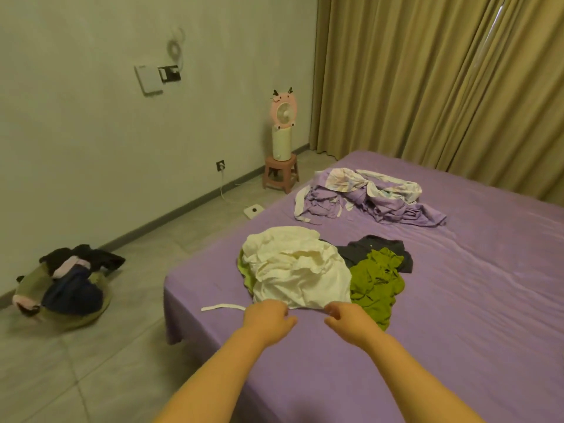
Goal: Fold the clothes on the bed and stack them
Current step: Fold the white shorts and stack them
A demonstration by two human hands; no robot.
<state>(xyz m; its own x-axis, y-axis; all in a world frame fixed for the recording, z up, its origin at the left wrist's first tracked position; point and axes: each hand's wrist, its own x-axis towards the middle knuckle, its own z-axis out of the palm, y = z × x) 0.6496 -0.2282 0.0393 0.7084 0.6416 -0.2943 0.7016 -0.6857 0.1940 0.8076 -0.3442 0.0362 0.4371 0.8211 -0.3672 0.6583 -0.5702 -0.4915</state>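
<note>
A crumpled cream-white garment [293, 267] lies near the corner of the purple bed [457, 300], with a light green piece [244, 271] peeking out at its left. An olive-green garment [375, 282] lies bunched to its right, partly over a dark grey shirt [372, 248]. A white strap [222, 307] trails from the cream garment's near edge. My left hand [268, 319] and my right hand [348, 320] reach to that near hem, fingers curled at its edge; whether they pinch the cloth is unclear.
A rumpled purple and white bedsheet bundle [366, 196] lies farther back on the bed. On the floor at left is a pile of dark clothes [67, 282]. A pink fan [282, 126] stands on a pink stool [280, 172] near the curtain [427, 80].
</note>
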